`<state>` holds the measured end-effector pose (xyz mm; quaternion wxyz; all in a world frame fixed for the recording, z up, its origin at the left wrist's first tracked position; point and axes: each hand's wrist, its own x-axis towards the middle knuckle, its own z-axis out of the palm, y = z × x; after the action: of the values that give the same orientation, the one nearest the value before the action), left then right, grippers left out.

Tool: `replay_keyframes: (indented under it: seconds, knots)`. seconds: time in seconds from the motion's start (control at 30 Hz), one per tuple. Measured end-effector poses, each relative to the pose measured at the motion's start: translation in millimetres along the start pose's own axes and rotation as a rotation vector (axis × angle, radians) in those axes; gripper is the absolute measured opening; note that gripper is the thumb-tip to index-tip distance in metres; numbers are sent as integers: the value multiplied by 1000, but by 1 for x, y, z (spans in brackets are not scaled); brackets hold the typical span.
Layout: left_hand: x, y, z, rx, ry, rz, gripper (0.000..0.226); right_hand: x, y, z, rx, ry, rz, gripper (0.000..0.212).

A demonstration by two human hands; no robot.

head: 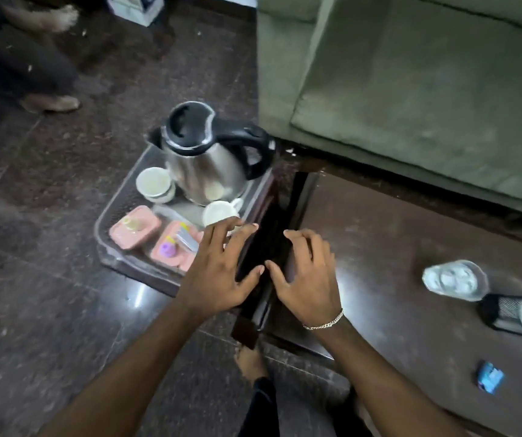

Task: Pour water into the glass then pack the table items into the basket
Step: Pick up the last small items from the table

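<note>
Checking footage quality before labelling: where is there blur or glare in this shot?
Head view: dim room; kettle and both hands, left, right, smeared by motion blur; white glare streaks on the floor and table; wide-angle bending toward the edges.

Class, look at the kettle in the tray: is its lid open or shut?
Shut. The kettle stands upright in the tray, its black lid lying flat on the rim.

Bare forearms, a silver chain bracelet (324,321) on the right wrist
</note>
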<state>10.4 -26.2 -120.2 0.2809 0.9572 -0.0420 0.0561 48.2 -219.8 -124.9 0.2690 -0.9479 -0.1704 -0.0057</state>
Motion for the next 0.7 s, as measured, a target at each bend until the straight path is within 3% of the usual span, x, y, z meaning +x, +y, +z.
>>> replay_keyframes:
  seconds: [0.4, 0.53, 0.7]
  knots:
    - [17, 192, 189, -150, -394, 168, 66, -141, 233, -114, -78, 84, 268, 50]
    - [6, 260, 262, -226, -566, 85, 58, -196, 307, -142, -84, 48, 411, 48]
    - [-11, 334, 338, -341, -688, -124, 41, -248, 369, -149, 40, -32, 811, 55]
